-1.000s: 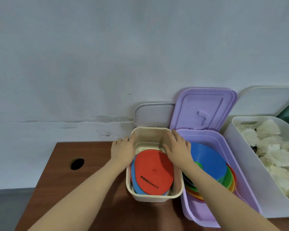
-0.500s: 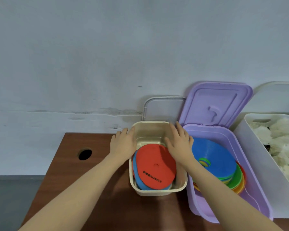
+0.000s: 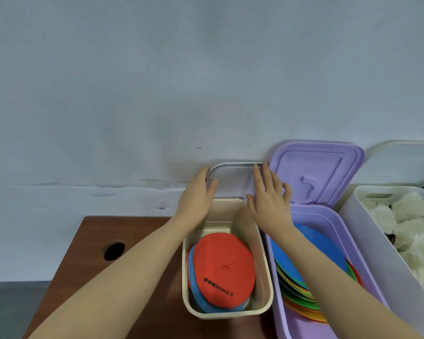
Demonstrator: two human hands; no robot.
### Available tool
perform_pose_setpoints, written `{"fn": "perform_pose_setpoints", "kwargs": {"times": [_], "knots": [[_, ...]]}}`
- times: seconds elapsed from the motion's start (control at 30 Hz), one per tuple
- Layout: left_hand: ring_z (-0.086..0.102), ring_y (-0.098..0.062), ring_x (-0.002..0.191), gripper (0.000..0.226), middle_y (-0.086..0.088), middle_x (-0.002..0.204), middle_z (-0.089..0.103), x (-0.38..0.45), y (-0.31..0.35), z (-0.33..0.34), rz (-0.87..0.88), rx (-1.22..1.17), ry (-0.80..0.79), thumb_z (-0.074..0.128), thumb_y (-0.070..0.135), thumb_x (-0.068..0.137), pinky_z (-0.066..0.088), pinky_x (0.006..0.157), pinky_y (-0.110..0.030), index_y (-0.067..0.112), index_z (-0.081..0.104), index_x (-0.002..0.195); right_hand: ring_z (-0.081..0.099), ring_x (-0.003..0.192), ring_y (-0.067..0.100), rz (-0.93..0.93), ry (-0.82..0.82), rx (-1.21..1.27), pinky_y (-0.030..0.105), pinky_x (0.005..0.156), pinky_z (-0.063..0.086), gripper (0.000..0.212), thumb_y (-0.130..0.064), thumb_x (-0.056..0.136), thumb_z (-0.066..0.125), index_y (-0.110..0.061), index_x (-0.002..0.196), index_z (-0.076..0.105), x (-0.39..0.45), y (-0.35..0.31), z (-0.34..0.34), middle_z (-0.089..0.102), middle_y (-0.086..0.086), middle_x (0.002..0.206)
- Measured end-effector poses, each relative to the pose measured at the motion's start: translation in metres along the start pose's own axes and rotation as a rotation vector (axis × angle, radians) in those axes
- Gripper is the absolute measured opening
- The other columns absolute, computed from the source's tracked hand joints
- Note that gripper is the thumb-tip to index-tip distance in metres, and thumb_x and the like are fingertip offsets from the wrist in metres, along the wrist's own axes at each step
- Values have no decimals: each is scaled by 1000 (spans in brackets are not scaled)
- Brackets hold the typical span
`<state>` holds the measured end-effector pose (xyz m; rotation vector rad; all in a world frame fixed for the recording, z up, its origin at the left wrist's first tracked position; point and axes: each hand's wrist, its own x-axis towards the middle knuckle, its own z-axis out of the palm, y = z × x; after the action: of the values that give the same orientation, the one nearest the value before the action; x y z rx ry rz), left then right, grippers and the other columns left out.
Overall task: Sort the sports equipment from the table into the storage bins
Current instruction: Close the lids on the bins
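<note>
A beige bin (image 3: 265,265) stands on the brown table (image 3: 132,231) and holds a red flat disc (image 3: 220,265) lying on a blue one (image 3: 195,291). Its clear lid (image 3: 233,182) stands upright against the wall behind it. My left hand (image 3: 197,194) grips the lid's left edge, thumb in front. At the lid's right edge my right hand (image 3: 271,201) touches it with straight, spread fingers. The purple bin (image 3: 334,228) to the right holds a stack of coloured discs with a blue disc (image 3: 311,248) on top.
The purple bin's lid (image 3: 316,172) stands open against the wall, close to my right hand. A white bin (image 3: 367,241) of white feathery shuttlecocks (image 3: 406,216) stands at far right. A round cable hole (image 3: 114,250) sits in the table's left part.
Both hands have left the beige bin's rim and risen to the clear lid behind it, one at each side edge.
</note>
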<state>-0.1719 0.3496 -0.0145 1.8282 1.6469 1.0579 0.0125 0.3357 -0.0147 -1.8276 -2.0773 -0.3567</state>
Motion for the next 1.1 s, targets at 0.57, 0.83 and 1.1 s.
{"fn": "perform_pose_setpoints", "kwargs": {"times": [0.57,0.83,1.1], "knots": [[52,-18,81,20,0,97,59,1,-20,-60,-30,150,232,39,29,98,35,65,-30,16,55,100,39,120,28,-31,39,281,45,97,28,57,-31,85,40,-22,141,36,10,-27,-3,42,6,141],[57,-24,96,22,-5,103,61,-13,-39,-76,-60,67,179,41,27,98,45,78,-35,15,54,110,46,120,28,82,-70,674,35,90,43,67,-25,94,48,-26,148,10,2,-66,7,20,2,148],[48,-10,109,40,0,127,45,-51,-15,-72,1,-59,119,34,33,99,33,90,-17,24,41,138,26,137,17,67,-32,787,35,108,27,60,-35,95,45,-31,147,15,-17,-72,-11,15,-1,154]]}}
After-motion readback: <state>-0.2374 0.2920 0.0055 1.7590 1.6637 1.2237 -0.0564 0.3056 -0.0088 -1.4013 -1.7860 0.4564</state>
